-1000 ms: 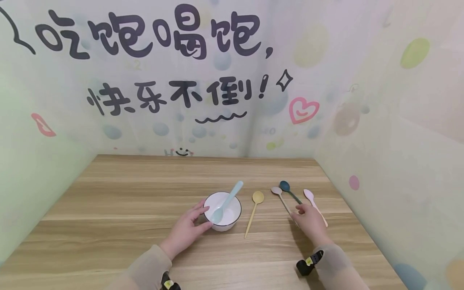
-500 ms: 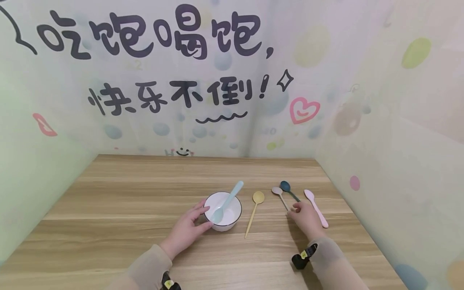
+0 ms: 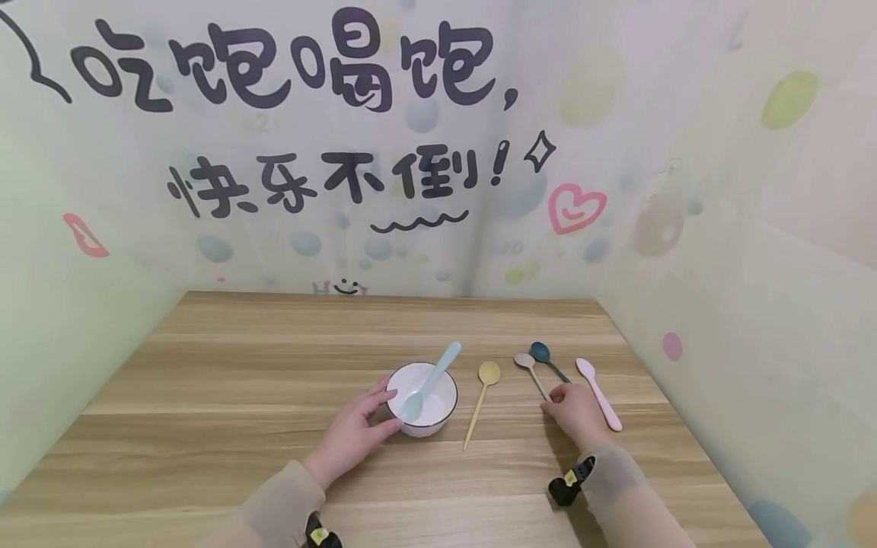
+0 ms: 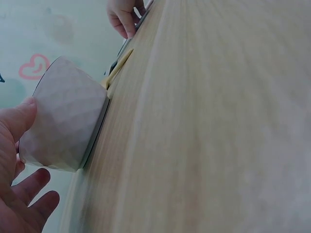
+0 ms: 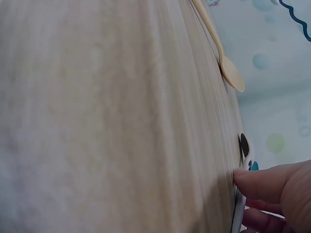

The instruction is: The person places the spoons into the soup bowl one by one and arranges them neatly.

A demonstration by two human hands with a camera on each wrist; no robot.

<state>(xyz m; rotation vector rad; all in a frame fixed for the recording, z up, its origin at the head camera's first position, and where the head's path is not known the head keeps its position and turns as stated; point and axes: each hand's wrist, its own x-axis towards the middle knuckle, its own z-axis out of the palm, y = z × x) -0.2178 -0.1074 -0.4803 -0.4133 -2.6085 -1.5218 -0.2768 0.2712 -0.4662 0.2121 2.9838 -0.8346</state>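
Sleeves (image 3: 284, 498) in pale beige and 2 black wrist cameras (image 3: 567, 489) edge the foreground as a person's hands meet a wood-grain tabletop (image 3: 240, 426). The left hand (image 3: 352, 435) holds a white bowl (image 3: 441, 406) with a dark rim by its left side, fingers curved about the rim and thumb against the faceted outer wall; the bowl stands upright near the table's middle. The right hand (image 3: 578, 415) pinches a beige spoon (image 3: 536, 379) by its handle, thumb and fingers narrow around it; whether the spoon is lifted is hard to tell. A light blue spoon (image 3: 433, 380) leans inside the bowl, scoop down, handle over the far right rim. Between bowl and right hand lies a yellow spoon (image 3: 483, 396). To the right hand's right, apart from it, lies a pink spoon (image 3: 600, 396). Just beyond the beige spoon is a dark teal spoon (image 3: 548, 361), handle end hidden by the hand. Behind, a bubble-print wall (image 3: 308, 274) carries 2 rows of bold black Chinese characters (image 3: 428, 173) and a pink heart (image 3: 577, 208).
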